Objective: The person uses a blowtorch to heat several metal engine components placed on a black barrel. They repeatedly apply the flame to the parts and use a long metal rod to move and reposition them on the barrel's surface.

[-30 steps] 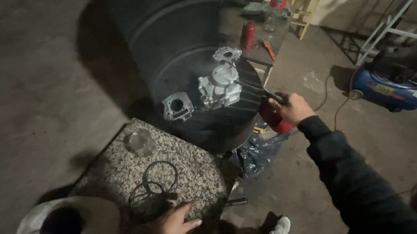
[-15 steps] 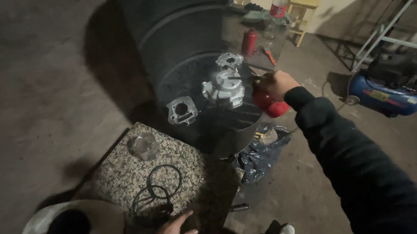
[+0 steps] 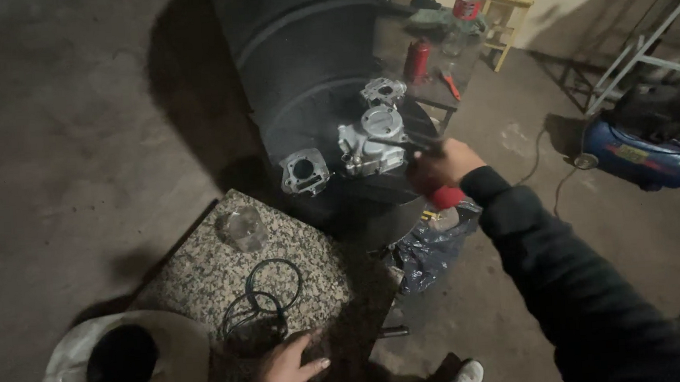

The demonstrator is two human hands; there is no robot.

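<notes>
Dim concrete floor (image 3: 73,138) is surrounding a black drum (image 3: 307,66) and a granite tabletop (image 3: 202,276). Right hand (image 3: 440,166) is gripping a red-handled tool (image 3: 446,195), fingers wrapped tight, beside the silver engine casing (image 3: 370,139) lying on the drum. Left hand (image 3: 285,370) is resting half-open on the tabletop edge, holding nothing, near black rubber rings (image 3: 264,296) and a clear glass (image 3: 243,228).

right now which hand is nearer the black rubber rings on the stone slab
Left. The left hand rests on the slab's near edge just below the black rubber rings. The right hand is far off, holding a red-handled tool at the engine part on the barrel.
</notes>
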